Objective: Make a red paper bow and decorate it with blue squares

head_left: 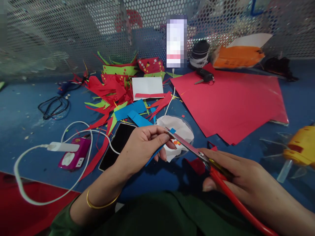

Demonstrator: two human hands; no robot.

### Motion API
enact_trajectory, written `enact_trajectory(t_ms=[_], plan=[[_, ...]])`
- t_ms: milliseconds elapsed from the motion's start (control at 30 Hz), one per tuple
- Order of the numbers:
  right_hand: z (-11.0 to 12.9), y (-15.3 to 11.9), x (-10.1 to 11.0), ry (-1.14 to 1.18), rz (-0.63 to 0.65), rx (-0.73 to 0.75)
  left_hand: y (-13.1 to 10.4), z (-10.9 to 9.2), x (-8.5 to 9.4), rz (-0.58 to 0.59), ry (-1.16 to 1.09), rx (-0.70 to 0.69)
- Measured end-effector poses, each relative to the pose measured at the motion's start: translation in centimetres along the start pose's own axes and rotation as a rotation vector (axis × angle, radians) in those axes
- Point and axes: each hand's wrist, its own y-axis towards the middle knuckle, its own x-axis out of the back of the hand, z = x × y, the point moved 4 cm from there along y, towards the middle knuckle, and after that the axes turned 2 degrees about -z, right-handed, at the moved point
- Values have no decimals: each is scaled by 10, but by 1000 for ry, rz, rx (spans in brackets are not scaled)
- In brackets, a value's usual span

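My left hand [145,144] is closed on a narrow blue paper strip [154,155], pinched between thumb and fingers. My right hand [236,173] grips a pair of scissors with red handles [228,193]. The blades point left and reach my left fingertips, where a small blue paper piece [172,130] shows at the blade tips. Below the blades lies a round dish lined with white paper [185,127], holding small red, orange and white bits [176,142]. Two wider blue paper strips [130,109] rest on the table just beyond my left hand.
Red and green paper scraps [110,90] spread behind, beside a white pad [147,86]. Large red sheets [231,101] with keys [205,76] lie right. A dark phone [116,144], pink adapter [75,154] and white cable are left; a yellow tool [301,146] is far right.
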Motion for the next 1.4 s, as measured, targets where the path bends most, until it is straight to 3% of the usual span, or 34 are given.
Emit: enact_trajectory(t_ms=[400, 833, 1400], plan=[[-1, 1, -1, 117, 77, -68, 0, 0, 1, 23, 2, -20], [1, 1, 0, 21, 23, 3, 2, 0, -1, -9, 8, 4], [-5, 2, 2, 11, 26, -24, 2, 0, 2, 14, 38, 72]])
